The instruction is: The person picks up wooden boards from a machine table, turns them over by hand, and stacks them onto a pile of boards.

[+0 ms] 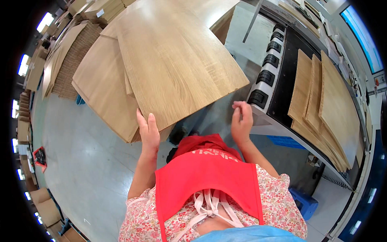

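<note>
A large light wooden board [173, 60] lies askew on top of a stack of similar boards [102, 90]. My left hand [148, 131] rests flat against the top board's near edge, fingers straight and touching the wood. My right hand [242, 121] hovers to the right of that board, beside the machine's corner, fingers loosely curled and holding nothing. A red apron over a floral top fills the lower middle of the view.
To the right stands a machine [278, 92] with a black bed and a row of black blocks along its edge; three wooden boards [322, 101] lie on it. More board stacks [66, 52] and cardboard boxes [44, 205] sit at the left, a blue crate [304, 201] at lower right.
</note>
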Demonstrator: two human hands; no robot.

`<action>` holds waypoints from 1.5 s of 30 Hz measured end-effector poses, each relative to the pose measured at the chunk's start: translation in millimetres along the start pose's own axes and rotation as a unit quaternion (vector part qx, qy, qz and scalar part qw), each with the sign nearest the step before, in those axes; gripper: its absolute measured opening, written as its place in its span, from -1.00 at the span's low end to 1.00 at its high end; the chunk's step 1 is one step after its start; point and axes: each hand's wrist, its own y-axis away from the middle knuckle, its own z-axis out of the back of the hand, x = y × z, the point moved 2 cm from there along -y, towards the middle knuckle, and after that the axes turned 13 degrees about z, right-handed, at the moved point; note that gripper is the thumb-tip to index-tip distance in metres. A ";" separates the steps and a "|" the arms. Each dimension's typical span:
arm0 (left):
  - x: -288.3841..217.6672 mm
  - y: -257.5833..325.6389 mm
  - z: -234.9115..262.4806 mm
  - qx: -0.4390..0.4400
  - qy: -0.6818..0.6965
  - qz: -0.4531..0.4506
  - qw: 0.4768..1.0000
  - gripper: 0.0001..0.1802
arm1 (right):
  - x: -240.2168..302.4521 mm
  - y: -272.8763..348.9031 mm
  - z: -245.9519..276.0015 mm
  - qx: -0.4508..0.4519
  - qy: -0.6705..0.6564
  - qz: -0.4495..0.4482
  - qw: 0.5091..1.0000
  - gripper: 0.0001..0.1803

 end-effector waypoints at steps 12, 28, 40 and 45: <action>-6.4 21.9 -12.1 0.145 0.435 0.217 0.862 -0.61 | 69.9 -42.8 -43.7 0.135 0.298 0.403 0.855 -0.69; -64.6 41.3 6.6 0.152 0.381 0.089 0.908 -0.56 | 105.2 -60.8 -63.5 0.098 0.225 0.468 0.849 -0.83; -158.6 30.5 -0.7 0.235 0.174 -0.259 0.921 -0.61 | 163.8 -131.4 80.8 -0.135 -0.163 0.125 0.969 -0.63; -113.3 -0.4 -20.0 0.222 0.113 -0.071 0.966 -0.67 | 126.0 -138.5 105.0 -0.207 -0.307 0.057 0.927 -0.55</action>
